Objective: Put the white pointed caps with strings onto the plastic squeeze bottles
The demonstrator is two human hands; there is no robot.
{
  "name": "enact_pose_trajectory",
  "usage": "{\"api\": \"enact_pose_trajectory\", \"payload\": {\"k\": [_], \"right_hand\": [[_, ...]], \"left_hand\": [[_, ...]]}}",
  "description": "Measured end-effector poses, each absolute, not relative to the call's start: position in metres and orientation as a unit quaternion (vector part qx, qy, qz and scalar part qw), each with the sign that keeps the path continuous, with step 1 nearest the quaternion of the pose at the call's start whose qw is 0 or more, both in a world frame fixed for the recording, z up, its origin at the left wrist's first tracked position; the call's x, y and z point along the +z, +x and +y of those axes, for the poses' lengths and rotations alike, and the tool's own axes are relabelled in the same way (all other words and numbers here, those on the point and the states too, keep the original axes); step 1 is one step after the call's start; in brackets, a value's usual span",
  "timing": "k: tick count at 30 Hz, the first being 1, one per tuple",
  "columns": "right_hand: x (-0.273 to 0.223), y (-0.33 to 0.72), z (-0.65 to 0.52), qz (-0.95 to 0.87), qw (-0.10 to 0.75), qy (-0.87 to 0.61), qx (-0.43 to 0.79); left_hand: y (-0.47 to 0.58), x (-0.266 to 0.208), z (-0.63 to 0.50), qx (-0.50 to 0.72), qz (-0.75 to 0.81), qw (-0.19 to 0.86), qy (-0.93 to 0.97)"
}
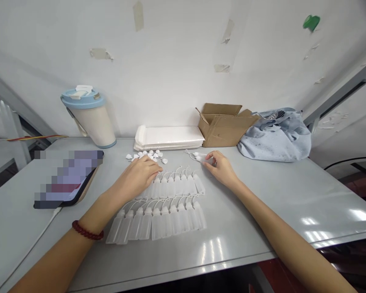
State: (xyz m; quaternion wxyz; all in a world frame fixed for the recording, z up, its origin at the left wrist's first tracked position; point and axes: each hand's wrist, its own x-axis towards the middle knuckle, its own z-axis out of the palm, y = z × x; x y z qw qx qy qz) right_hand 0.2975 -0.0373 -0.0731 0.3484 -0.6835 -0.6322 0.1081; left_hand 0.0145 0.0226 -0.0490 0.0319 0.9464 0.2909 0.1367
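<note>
Translucent white on small bottles [167, 223]; opaque white on caps [164, 161]; cream with light blue on tumbler [93, 122]; speckled pale blue on cloth bundle [276, 142]; dark red on beaded bracelet [88, 232]; grey on table [238, 232].

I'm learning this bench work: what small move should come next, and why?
Probably the right hand should pinch the small white plastic pieces with thin cords: its fingertips are right at them, though no firm grip is clear, and the left hand partly covers the separate pile of white plastic pieces.
</note>
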Motion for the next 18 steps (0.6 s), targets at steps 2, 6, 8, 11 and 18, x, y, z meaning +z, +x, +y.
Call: {"api": "enact_pose_trajectory", "payload": {"k": [2,6,8,11,18], "right_hand": [[-0.074,0.298,-0.037,-0.637,0.348,-0.679,0.108],[-0.076,0.300,-0.036,-0.643,0.348,-0.674,0.106],[-0.077,0.301,-0.035,-0.644,0.347,-0.673,0.105],[-0.078,0.303,-0.034,-0.643,0.348,-0.675,0.103],[-0.082,0.306,-0.031,-0.645,0.351,-0.672,0.096]], "left_hand": [[0.015,-0.050,0.023,0.135,0.292,0.034,0.946],[0.015,-0.051,0.024,0.140,0.293,0.043,0.945],[0.015,-0.051,0.024,0.148,0.292,0.049,0.944],[0.016,-0.050,0.023,0.181,0.291,0.050,0.938],[0.022,-0.039,0.011,0.303,0.316,0.060,0.897]]}}
